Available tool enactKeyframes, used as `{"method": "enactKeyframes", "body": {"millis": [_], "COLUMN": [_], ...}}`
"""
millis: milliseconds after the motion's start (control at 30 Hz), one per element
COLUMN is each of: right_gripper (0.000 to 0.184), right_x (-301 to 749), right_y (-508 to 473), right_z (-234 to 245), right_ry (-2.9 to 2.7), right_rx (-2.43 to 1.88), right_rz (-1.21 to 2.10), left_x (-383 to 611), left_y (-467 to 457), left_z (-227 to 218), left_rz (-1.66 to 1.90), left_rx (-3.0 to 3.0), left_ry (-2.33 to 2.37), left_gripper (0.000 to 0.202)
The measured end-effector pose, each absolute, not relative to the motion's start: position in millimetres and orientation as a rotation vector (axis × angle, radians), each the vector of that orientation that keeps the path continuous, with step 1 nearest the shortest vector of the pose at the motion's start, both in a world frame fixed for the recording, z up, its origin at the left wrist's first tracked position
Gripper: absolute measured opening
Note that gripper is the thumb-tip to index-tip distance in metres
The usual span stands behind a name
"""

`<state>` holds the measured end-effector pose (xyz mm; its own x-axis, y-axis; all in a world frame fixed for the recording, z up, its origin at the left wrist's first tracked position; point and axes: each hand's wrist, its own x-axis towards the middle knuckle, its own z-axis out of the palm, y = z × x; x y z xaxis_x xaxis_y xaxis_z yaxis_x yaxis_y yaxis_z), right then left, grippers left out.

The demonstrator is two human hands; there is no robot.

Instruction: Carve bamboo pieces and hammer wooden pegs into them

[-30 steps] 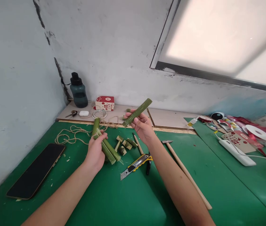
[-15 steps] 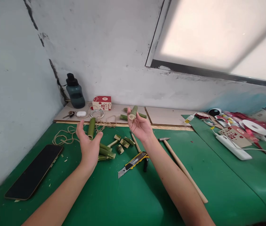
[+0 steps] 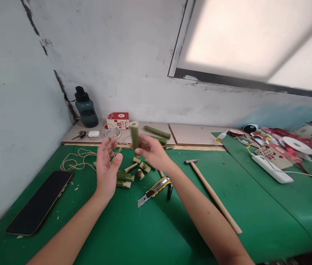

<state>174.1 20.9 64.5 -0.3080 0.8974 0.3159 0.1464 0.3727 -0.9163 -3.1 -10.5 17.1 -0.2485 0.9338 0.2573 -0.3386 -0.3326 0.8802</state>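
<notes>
A green bamboo tube (image 3: 135, 137) stands upright in the grasp of my right hand (image 3: 150, 149), its pale cut end facing up. My left hand (image 3: 106, 167) is raised just to the left, thumb apart from its loosely curved fingers, with no held thing visible. A bit of green shows at its fingertips, mostly hidden. Below and between the hands, longer bamboo pieces (image 3: 125, 176) and several short bamboo pieces (image 3: 144, 167) lie on the green table (image 3: 144, 239). More bamboo (image 3: 157, 132) rests on the board behind.
A utility knife (image 3: 154, 192) and a hammer (image 3: 213, 195) lie nearer me. Twine (image 3: 75, 158) and a phone (image 3: 39, 202) are at left. A bottle (image 3: 86, 110), a red-and-white box (image 3: 118, 121) and a wire coil (image 3: 112, 133) sit behind. A power strip (image 3: 272, 168) lies at right.
My right hand has moved left and turned the bamboo tube from pointing away to upright. My left hand has shifted slightly right, covering the bamboo tube that showed between its thumb and fingers.
</notes>
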Motion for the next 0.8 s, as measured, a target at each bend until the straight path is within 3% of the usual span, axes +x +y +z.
{"method": "enactKeyframes", "body": {"millis": [67,200,300,367,467,500,567,667,800], "right_gripper": [0.038,0.026,0.019,0.025,0.045,0.048,0.044,0.037,0.035], "right_x": [164,155,160,166,170,170,169,166,161], "right_y": [5,-36,-69,-91,-120,-128,-141,-149,-150], "right_z": [66,59,49,44,41,42,43,44,47], "right_ry": [-2.027,-2.28,-2.156,-1.968,-1.502,-1.343,-1.105,-0.904,-0.725], "right_rx": [-0.987,-1.133,-1.223,-1.27,-1.207,-1.154,-1.08,-1.106,-1.136], "right_rz": [0.875,0.67,0.744,0.872,1.201,1.303,1.422,1.425,1.427], "left_x": [-3,2,10,15,16,14,8,2,4], "left_y": [-15,-28,-41,-51,-59,-61,-62,-63,-67], "left_z": [22,26,24,23,22,21,20,18,17], "left_rz": [1.69,1.547,1.439,1.39,1.503,1.556,1.574,1.324,1.029], "left_rx": [1.108,1.324,1.365,1.356,1.298,1.325,1.538,1.95,2.099], "left_ry": [0.845,0.848,0.781,0.723,0.685,0.674,0.615,0.421,0.266], "left_gripper": [0.056,0.022,0.024,0.028,0.062,0.065,0.056,0.042,0.047]}}
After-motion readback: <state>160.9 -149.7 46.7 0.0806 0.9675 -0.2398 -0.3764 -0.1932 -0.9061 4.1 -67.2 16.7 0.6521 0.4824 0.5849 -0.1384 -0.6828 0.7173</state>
